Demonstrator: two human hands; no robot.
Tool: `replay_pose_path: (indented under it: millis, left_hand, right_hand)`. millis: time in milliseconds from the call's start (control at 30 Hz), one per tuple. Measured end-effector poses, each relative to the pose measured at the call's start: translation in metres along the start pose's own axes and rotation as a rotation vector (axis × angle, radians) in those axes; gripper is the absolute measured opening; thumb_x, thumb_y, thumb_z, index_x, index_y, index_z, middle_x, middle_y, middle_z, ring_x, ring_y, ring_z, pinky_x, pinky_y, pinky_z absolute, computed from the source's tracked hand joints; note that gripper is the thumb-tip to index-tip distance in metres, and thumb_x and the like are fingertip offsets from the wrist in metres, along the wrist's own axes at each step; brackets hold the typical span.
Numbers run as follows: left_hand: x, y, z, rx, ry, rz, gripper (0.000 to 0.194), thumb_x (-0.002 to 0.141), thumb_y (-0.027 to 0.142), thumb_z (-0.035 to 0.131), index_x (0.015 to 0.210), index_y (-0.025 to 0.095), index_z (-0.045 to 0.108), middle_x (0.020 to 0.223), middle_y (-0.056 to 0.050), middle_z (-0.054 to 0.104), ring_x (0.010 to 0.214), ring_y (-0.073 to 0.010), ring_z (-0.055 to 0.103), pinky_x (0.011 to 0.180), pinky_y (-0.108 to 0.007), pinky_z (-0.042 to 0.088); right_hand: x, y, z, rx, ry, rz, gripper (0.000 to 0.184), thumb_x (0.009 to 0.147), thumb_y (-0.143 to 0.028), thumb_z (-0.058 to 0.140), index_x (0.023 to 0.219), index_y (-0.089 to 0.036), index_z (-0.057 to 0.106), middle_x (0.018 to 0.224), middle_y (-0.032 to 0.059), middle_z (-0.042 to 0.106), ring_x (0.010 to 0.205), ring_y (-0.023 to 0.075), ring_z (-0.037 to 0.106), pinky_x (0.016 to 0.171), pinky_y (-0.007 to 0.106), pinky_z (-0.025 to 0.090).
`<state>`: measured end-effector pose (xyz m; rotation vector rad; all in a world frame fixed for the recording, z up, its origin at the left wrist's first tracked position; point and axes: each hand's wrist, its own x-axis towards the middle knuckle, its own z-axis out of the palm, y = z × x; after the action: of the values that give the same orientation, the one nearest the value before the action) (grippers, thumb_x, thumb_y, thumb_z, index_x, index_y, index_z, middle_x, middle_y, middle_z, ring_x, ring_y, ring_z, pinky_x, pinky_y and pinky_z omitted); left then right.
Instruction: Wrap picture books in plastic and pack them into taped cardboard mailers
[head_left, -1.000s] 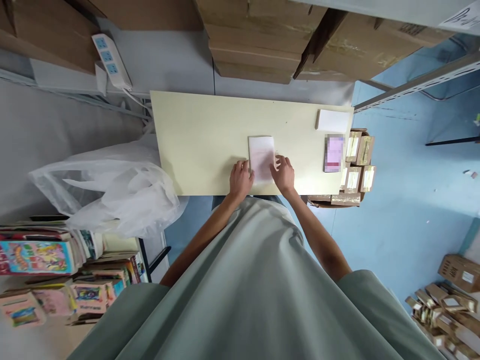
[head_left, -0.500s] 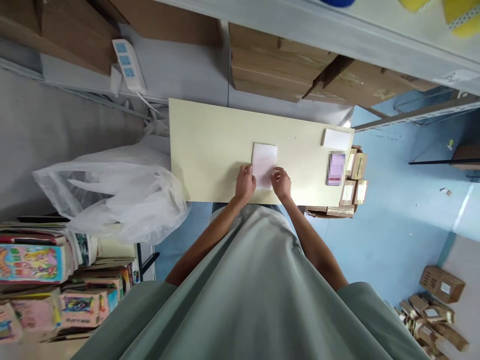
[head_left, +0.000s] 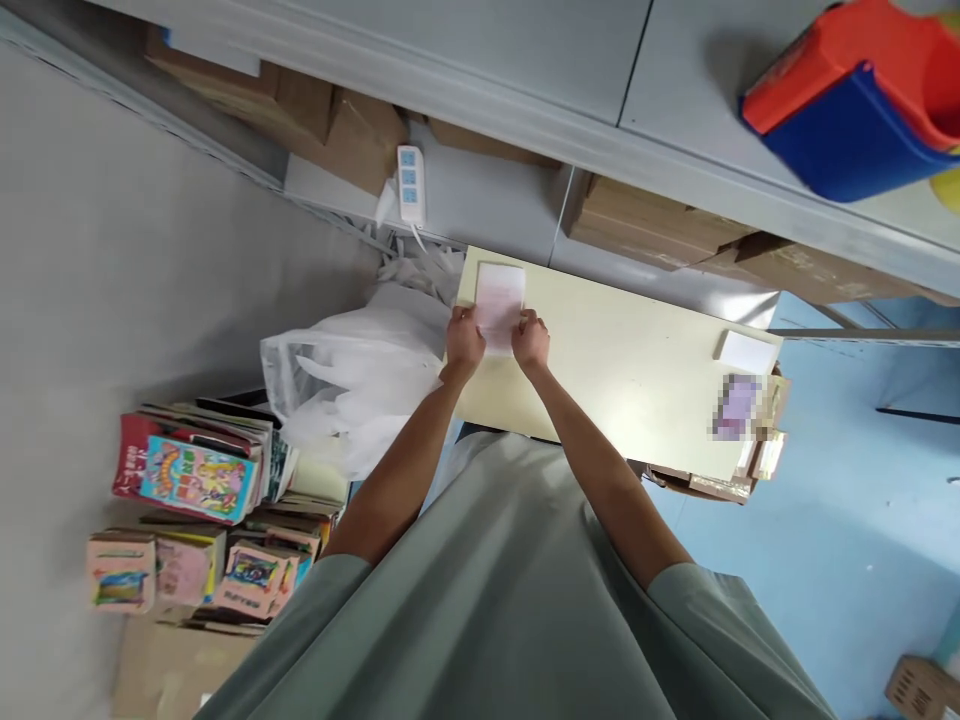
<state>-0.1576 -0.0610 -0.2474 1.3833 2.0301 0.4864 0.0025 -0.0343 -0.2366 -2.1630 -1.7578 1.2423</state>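
Between my two hands is a flat, pale pink-and-white rectangular pad, paper-like, at the left end of the cream tabletop. My left hand is closed on its left edge, fingers curled. On the opposite edge, my right hand grips in the same way, lower down the side. Print on the pad is too faint to read. I cannot tell whether it touches the table or is held just above it.
A white flat stack and a blurred purple item lie at the table's right end. A clear plastic bag hangs at its left. Books are piled lower left. A shelf crosses above, with a power strip beneath.
My hands and the pad have moved left along the table to its left end. Both hands now grip the pad's edges more firmly. The camera view has shifted to the left.
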Motion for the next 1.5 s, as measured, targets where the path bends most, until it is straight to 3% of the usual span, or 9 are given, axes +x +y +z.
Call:
replay_pose_path:
  millis: [133, 233, 367, 667, 1000, 1167, 1267, 1367, 1500]
  left_hand:
    - [0.007, 0.003, -0.008, -0.034, 0.019, -0.018, 0.018, 0.108, 0.006, 0.053, 0.119, 0.014, 0.064, 0.123, -0.015, 0.068, 0.118, -0.0226, 0.069, 0.118, -0.041, 0.054]
    - [-0.01, 0.019, -0.009, -0.009, 0.023, -0.033, 0.03, 0.102, 0.004, 0.055, 0.13, 0.01, 0.063, 0.136, -0.024, 0.067, 0.131, -0.0303, 0.067, 0.122, -0.049, 0.052]
    - [-0.056, 0.046, -0.013, 0.064, 0.002, 0.035, 0.05, 0.097, 0.006, 0.056, 0.147, 0.01, 0.06, 0.15, -0.026, 0.064, 0.146, -0.038, 0.061, 0.125, -0.055, 0.051]
    - [-0.178, 0.089, -0.01, 0.026, -0.056, 0.173, 0.038, 0.104, 0.017, 0.058, 0.138, 0.022, 0.073, 0.129, -0.013, 0.074, 0.124, -0.0303, 0.073, 0.114, -0.049, 0.062]
    - [-0.281, 0.121, -0.064, -0.057, 0.223, 0.073, 0.028, 0.11, 0.028, 0.057, 0.12, 0.027, 0.083, 0.108, -0.008, 0.078, 0.103, -0.0239, 0.079, 0.097, -0.039, 0.067]
    - [-0.318, 0.103, -0.092, -0.125, 0.315, 0.012, 0.028, 0.109, 0.035, 0.061, 0.116, 0.029, 0.087, 0.106, -0.006, 0.084, 0.101, -0.0245, 0.081, 0.095, -0.038, 0.067]
    - [-0.343, 0.08, -0.108, -0.172, 0.318, -0.032, 0.036, 0.112, 0.036, 0.054, 0.13, 0.028, 0.084, 0.107, -0.005, 0.088, 0.095, -0.0236, 0.083, 0.091, -0.036, 0.068]
    - [-0.376, 0.045, -0.13, -0.209, 0.332, -0.064, 0.045, 0.113, 0.032, 0.048, 0.15, 0.028, 0.073, 0.118, -0.003, 0.088, 0.09, -0.0224, 0.084, 0.091, -0.037, 0.069]
    - [-0.433, -0.023, -0.161, -0.222, 0.447, -0.036, 0.056, 0.107, 0.021, 0.043, 0.157, 0.029, 0.067, 0.133, -0.005, 0.085, 0.12, -0.0252, 0.082, 0.111, -0.044, 0.065]
  right_hand:
    - [0.004, -0.01, -0.005, 0.054, -0.032, -0.009, 0.039, 0.101, -0.014, 0.057, 0.138, -0.022, 0.064, 0.118, 0.0129, 0.082, 0.117, 0.0304, 0.077, 0.109, 0.05, 0.06]
    - [-0.011, -0.002, -0.022, 0.118, -0.083, -0.025, 0.034, 0.102, -0.02, 0.064, 0.136, -0.023, 0.066, 0.117, 0.0113, 0.085, 0.112, 0.0274, 0.08, 0.107, 0.047, 0.061]
    - [-0.05, 0.019, -0.048, 0.239, -0.077, -0.071, 0.032, 0.103, -0.028, 0.065, 0.134, -0.022, 0.067, 0.118, 0.0107, 0.085, 0.099, 0.0227, 0.083, 0.096, 0.04, 0.065]
    - [-0.126, 0.075, -0.096, 0.473, -0.132, -0.153, 0.038, 0.098, -0.044, 0.065, 0.129, -0.023, 0.068, 0.113, 0.0086, 0.085, 0.099, 0.0236, 0.083, 0.089, 0.041, 0.069]
    - [-0.176, 0.072, -0.111, 0.537, -0.293, -0.287, 0.044, 0.092, -0.056, 0.069, 0.123, -0.025, 0.072, 0.106, 0.0066, 0.082, 0.096, 0.0245, 0.081, 0.087, 0.043, 0.071]
    - [-0.218, 0.055, -0.109, 0.545, -0.32, -0.366, 0.046, 0.094, -0.057, 0.07, 0.125, -0.024, 0.073, 0.107, 0.0077, 0.082, 0.097, 0.0243, 0.08, 0.089, 0.044, 0.071]
    - [-0.251, 0.046, -0.101, 0.547, -0.325, -0.414, 0.048, 0.095, -0.06, 0.073, 0.126, -0.024, 0.074, 0.106, 0.0079, 0.081, 0.1, 0.025, 0.08, 0.089, 0.043, 0.071]
    - [-0.288, 0.035, -0.083, 0.545, -0.321, -0.46, 0.048, 0.094, -0.062, 0.076, 0.124, -0.025, 0.075, 0.105, 0.0075, 0.081, 0.098, 0.0252, 0.08, 0.089, 0.044, 0.072]
    - [-0.342, 0.016, -0.044, 0.512, -0.34, -0.509, 0.047, 0.094, -0.064, 0.077, 0.121, -0.026, 0.077, 0.103, 0.0076, 0.081, 0.096, 0.027, 0.081, 0.088, 0.047, 0.073]
